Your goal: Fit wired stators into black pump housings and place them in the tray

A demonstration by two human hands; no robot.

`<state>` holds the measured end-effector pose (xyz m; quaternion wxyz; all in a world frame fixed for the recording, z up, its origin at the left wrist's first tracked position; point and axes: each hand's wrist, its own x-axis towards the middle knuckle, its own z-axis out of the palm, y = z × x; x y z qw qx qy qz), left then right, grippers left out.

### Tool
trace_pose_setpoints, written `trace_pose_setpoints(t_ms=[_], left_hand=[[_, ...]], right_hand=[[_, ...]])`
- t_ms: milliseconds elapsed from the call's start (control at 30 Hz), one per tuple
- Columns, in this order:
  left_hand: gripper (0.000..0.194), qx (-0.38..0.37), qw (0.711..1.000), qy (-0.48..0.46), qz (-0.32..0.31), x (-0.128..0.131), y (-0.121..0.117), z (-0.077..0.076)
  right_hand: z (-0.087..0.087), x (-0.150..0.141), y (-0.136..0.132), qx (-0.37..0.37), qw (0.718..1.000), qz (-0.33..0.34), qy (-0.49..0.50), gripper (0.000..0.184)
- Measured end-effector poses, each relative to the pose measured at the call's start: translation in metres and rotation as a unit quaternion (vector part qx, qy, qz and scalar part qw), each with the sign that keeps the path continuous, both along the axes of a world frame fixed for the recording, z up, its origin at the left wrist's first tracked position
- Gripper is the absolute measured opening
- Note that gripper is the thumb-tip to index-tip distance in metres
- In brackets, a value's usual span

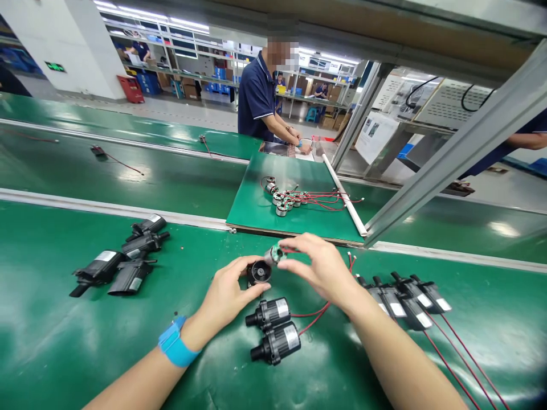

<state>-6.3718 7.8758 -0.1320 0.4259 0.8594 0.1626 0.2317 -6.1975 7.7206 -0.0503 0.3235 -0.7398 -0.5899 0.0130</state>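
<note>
My left hand (pixel 231 290), with a blue wrist strap (pixel 177 341), grips a black pump housing (pixel 260 273) whose round open end faces me. Between the thumb and fingers of my right hand (pixel 316 267) is a small motor stator (pixel 276 254) with a green circuit board and red wires. It sits right at the housing's upper right rim; whether the two touch I cannot tell. Just below my hands lie two black pumps (pixel 277 341) with white labels, side by side, their red wires running up to the right.
Several black pump housings (pixel 98 267) lie at the left, and several labelled pumps with red wires (pixel 412 302) at the right. Several stators (pixel 282 202) rest on a raised green board (pixel 248 205) ahead. Behind it a co-worker (pixel 258 97) stands. A metal post (pixel 453 142) slants at the right.
</note>
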Motion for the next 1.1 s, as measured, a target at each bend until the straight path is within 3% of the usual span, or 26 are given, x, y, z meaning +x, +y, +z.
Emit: trace_pose_setpoints(t_ms=[167, 367, 533, 700, 933, 1100], left_hand=[[0.039, 0.008, 1.0, 0.004, -0.008, -0.001, -0.009, 0.004], [0.039, 0.008, 1.0, 0.007, -0.017, -0.001, -0.01, 0.003], [0.043, 0.034, 0.999, 0.005, -0.028, -0.002, -0.008, -0.001], [0.047, 0.047, 0.997, -0.043, -0.041, -0.004, -0.006, -0.003], [0.023, 0.16, 0.984, -0.055, -0.051, -0.006, -0.003, -0.004], [0.025, 0.236, 0.969, -0.037, -0.069, -0.009, 0.002, 0.003]], right_hand=[[-0.006, -0.026, -0.003, -0.056, 0.996, 0.045, -0.043, 0.036], [-0.014, -0.028, 0.001, -0.067, 0.995, 0.002, -0.08, 0.037], [-0.025, -0.033, 0.007, -0.065, 0.991, -0.035, -0.109, 0.051], [-0.026, -0.031, 0.007, -0.059, 0.993, 0.031, -0.094, 0.051], [-0.026, -0.029, 0.009, -0.112, 0.985, 0.054, -0.116, 0.041], [-0.025, -0.032, 0.009, -0.089, 0.983, 0.04, -0.153, 0.039]])
